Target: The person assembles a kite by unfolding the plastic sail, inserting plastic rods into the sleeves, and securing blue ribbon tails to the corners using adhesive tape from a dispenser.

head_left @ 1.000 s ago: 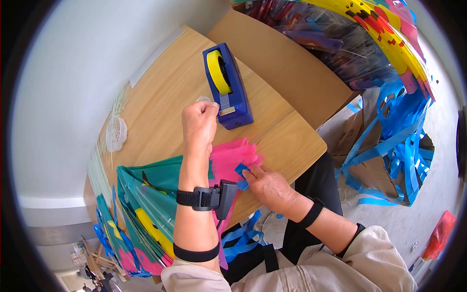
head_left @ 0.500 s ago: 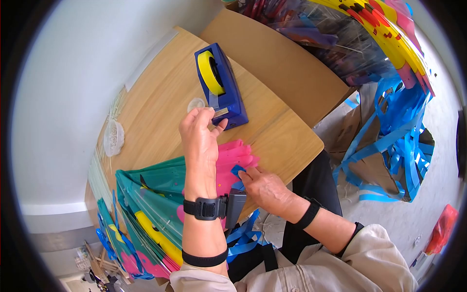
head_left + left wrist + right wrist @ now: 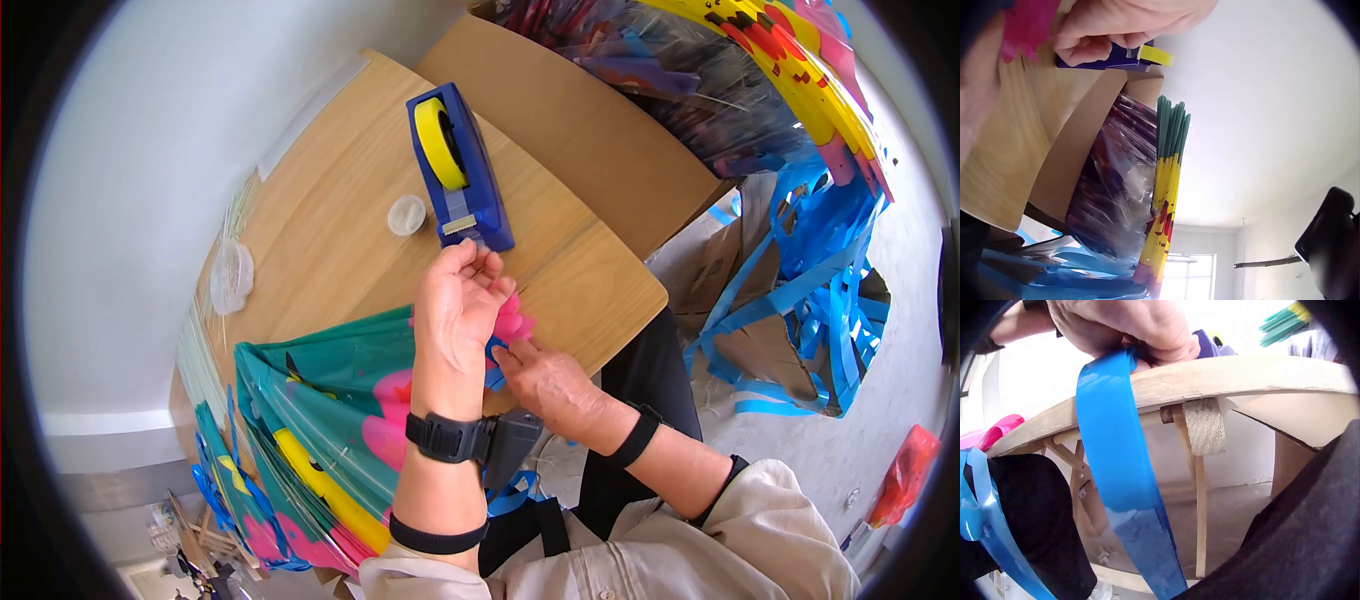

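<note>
A blue tape dispenser (image 3: 487, 190) with a yellow roll (image 3: 440, 145) stands on the wooden table (image 3: 330, 220). Just in front of its cutter, my left hand (image 3: 462, 305) has its fingertips drawn together on the end of the clear tape (image 3: 475, 240). My right hand (image 3: 555, 385) pinches a glossy blue plastic strip (image 3: 1116, 444) at the table edge, and the strip hangs down below. Folded green plastic sheeting (image 3: 330, 375) with pink and yellow print lies under my left forearm. Its gathered pink end (image 3: 514, 322) is between the two hands.
A small round clear tub (image 3: 406, 215) sits left of the dispenser. Another clear container (image 3: 232, 277) and thin pale rods (image 3: 200, 350) lie by the wall. Beyond the table is a cardboard box (image 3: 570, 120) with wrapped bundles; blue strips (image 3: 810, 290) pile at the right.
My left hand has moved from the dispenser's left side to the front of its cutter, nearer my right hand, which keeps hold of the blue strip. The small tub now shows fully.
</note>
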Demonstrator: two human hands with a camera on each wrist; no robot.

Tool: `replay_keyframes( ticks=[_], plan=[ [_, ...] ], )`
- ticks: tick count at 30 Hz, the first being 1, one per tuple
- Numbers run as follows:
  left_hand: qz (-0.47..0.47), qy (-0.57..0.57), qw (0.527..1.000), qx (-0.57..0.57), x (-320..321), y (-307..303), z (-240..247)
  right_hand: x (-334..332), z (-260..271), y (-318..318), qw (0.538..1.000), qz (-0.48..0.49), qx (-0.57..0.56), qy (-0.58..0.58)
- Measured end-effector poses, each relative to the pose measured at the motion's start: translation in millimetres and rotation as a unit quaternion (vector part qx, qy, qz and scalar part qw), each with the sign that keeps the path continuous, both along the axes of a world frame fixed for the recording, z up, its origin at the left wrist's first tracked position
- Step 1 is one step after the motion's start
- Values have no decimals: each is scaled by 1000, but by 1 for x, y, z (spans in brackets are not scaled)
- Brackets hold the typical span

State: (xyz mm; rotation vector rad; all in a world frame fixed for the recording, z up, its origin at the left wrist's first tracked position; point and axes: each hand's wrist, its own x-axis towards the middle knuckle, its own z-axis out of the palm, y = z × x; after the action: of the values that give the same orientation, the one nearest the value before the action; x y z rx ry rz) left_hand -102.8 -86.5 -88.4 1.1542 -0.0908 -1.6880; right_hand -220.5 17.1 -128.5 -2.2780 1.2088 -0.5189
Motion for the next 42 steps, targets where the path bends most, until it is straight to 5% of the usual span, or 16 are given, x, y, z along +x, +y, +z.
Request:
replay_keyframes(
  ticks=[4, 7, 10, 11, 13, 17, 19, 22, 42],
  plan=[
    [-86, 64, 994, 9, 12, -1, -18, 1, -1, 0, 1000, -5, 0, -5],
    [-136, 48, 986, -86, 22, 18, -5, 0, -3, 1, 1000, -17, -22, -8],
    [-241, -260, 912, -204, 46, 24, 24, 0, -2, 0, 1000, -16, -12, -18],
    [-239, -261, 913, -203, 53, 24, 34, -1, 0, 0, 1000, -9, -5, -10],
    [-440, -460, 750, -179, 63, 22, 50, 0, 0, 0, 1000, -1, 2, -4],
    [-516, -494, 658, -237, 68, 19, 41, 1, -2, -1, 1000, 1, -4, 15],
    [-568, -547, 549, -277, 60, 15, 39, 0, -3, -2, 1000, 7, 1, 24],
    [-592, -582, 487, -272, 53, 11, 34, -1, 1, -2, 1000, 9, -3, 25],
    [-544, -701, 304, -347, 41, 22, -2, -1, 1, -3, 1000, 0, -9, -8]
  ],
)
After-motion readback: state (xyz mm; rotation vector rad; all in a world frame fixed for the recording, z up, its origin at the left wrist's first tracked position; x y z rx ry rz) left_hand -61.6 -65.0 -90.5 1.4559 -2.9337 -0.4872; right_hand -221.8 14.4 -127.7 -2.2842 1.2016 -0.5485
